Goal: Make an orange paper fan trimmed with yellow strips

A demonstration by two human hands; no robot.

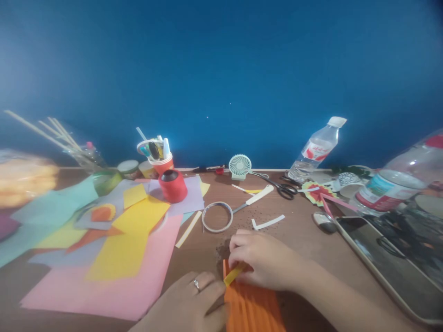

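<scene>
An orange sheet of paper with pleat-like ridges (256,309) lies at the front of the table. Across its upper left corner runs a short yellow strip (233,274), pinched in the curled fingers of my right hand (259,260). My left hand (195,302), with a ring on one finger, is closed at the sheet's left edge. Its fingertips press there beside the strip's lower end; the thumb is hidden. Beyond my hands lie a roll of tape (217,229), a white-handled knife (259,195) and a bent white paper strip (270,222).
Coloured paper (152,272) spreads over the left side, with a red spool (173,186) on it. A pen cup (161,161), small fan (240,167), black scissors (286,190) and water bottle (314,150) stand or lie behind. A phone (387,263) lies right.
</scene>
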